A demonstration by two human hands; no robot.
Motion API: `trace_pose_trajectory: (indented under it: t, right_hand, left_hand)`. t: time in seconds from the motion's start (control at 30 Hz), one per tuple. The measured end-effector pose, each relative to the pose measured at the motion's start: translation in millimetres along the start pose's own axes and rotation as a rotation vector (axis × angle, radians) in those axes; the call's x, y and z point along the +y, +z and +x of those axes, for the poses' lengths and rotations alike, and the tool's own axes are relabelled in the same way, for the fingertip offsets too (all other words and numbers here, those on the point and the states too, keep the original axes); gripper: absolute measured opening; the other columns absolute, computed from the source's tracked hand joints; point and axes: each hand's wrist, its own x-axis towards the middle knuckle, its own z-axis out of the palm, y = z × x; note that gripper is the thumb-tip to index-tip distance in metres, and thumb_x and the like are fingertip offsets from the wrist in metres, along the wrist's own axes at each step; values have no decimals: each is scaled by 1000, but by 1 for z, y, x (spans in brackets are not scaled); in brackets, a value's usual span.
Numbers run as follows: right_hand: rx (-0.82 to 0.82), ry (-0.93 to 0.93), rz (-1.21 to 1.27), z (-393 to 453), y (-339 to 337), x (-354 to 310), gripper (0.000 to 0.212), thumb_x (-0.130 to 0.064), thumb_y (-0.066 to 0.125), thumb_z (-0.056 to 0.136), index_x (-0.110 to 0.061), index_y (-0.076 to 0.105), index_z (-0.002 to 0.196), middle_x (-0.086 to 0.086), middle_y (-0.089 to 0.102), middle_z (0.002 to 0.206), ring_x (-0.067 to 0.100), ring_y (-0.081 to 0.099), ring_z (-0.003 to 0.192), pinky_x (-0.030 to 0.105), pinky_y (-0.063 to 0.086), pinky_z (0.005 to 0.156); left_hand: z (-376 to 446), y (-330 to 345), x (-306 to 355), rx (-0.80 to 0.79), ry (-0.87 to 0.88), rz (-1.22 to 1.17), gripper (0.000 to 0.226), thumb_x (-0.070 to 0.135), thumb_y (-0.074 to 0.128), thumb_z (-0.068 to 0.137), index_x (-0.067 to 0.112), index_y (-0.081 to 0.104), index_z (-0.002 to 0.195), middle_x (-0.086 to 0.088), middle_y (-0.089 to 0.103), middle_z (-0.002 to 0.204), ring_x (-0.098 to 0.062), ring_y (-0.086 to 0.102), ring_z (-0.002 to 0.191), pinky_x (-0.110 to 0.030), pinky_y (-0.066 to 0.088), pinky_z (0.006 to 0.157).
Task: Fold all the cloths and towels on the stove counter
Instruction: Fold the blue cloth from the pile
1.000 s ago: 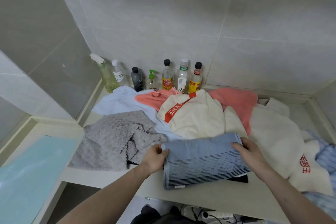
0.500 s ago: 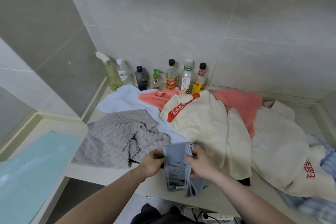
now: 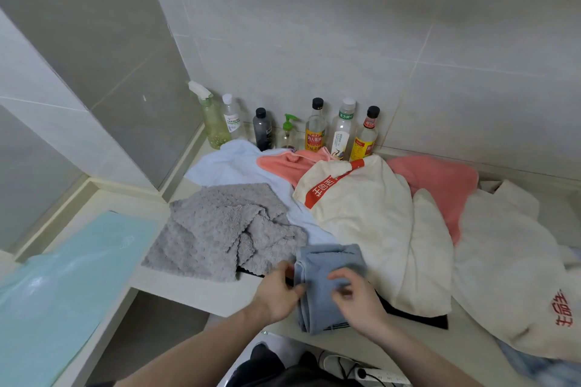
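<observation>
1. We've got the blue towel (image 3: 327, 289) folded narrow at the tabletop (image 3: 201, 294) front edge, w/ its near end just over the lip. Left hand (image 3: 276, 295) pinches its left edge, grip closed on the fabric; right hand (image 3: 355, 295) is curled on top, fingers look to be pinching the cloth, though it's blurred. If we let go early, the bundle could spring open or slide off to the floor.
2. The layers look uneven at the near end, so pressing now may lock in a crooked fold.
3. The grey cloth (image 3: 220, 229) lies just beside on the left and the cream towel (image 3: 371, 223) touches on the right; a careless sweep could drag either into the fold.
4. The bottles (image 3: 314, 132) stand at the wall right behind the pile. Tugging the pink towel (image 3: 440, 185) or the white cloth (image 3: 226, 163) hard could tip them.
5. Most pieces still look unfolded, and there's little free room to stack, so finished ones may get buried.
</observation>
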Motion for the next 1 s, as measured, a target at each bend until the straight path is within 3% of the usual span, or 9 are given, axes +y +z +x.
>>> trace_pose_trajectory:
  t: [0.2, 0.33, 0.43, 0.57, 0.67, 0.73, 0.83, 0.9, 1.0]
  right_hand:
    - [67, -92, -147, -20, 5, 37, 33, -17, 67, 81, -38, 61, 105, -16, 51, 113, 2, 58, 91, 12, 45, 79]
    - [-61, -110, -324, -16, 19, 61, 45, -40, 54, 72, -28, 65, 114, -11, 44, 121, 15, 50, 115, 27, 49, 94]
    - [-95, -90, -338, -16, 19, 58, 52, -41, 52, 75, -26, 65, 123, -8, 41, 128, 15, 43, 120, 21, 42, 100]
    - [-57, -130, -393, -17, 16, 59, 42, -40, 58, 81, -30, 67, 120, -9, 41, 124, 9, 41, 118, 14, 37, 101]
    - [-46, -165, -428, -19, 15, 66, 44, -45, 54, 76, -33, 70, 115, -8, 43, 116, 11, 43, 117, 21, 41, 103]
    - [-29, -191, -424, -19, 16, 68, 45, -45, 52, 75, -34, 70, 114, -13, 42, 110, 11, 44, 114, 22, 41, 102]
    - [-55, -213, -423, -20, 16, 69, 48, -45, 49, 74, -33, 68, 117, -16, 42, 108, 12, 46, 113, 23, 42, 101]
    - [-111, -201, -446, -20, 15, 71, 50, -44, 47, 75, -33, 67, 120, -15, 44, 111, 12, 46, 115, 23, 41, 101]
    - [-128, -156, -439, -20, 13, 68, 35, -32, 51, 73, -32, 58, 108, -15, 47, 109, 9, 49, 109, 20, 41, 92]
  left_hand:
    - [10, 4, 19, 167, 153, 277, 69, 60, 70, 79, 35, 42, 136, 8, 42, 130, -15, 50, 118, -36, 51, 96]
    - [28, 4, 48, 72, 320, 771, 49, 62, 61, 86, 37, 55, 128, 0, 41, 135, -26, 35, 128, -42, 38, 105]
    - [43, 3, 62, 89, 281, 705, 27, 51, 60, 92, 31, 69, 109, 0, 52, 129, -27, 39, 126, -40, 39, 104]
    - [48, -4, 58, 120, 190, 557, 20, 41, 60, 96, 24, 66, 104, 2, 50, 130, -25, 41, 123, -39, 41, 104]
    - [39, -2, 56, 131, 284, 727, 20, 32, 54, 98, 23, 54, 115, -1, 45, 130, -26, 42, 123, -38, 37, 103]
    - [32, 1, 57, 156, 474, 873, 31, 23, 59, 89, 20, 51, 119, -4, 46, 129, -28, 45, 120, -39, 38, 101]
    - [29, 15, 55, -54, 869, 1034, 50, 11, 70, 74, 15, 55, 121, -8, 47, 134, -32, 46, 123, -45, 41, 105]
    - [28, 23, 55, -235, 809, 1039, 67, 7, 72, 78, 17, 44, 138, -8, 34, 150, -32, 32, 137, -47, 32, 116]
    - [30, 23, 51, -347, 593, 1143, 98, 11, 72, 86, 27, 10, 160, 0, 0, 169, -29, 5, 155, -48, 13, 126]
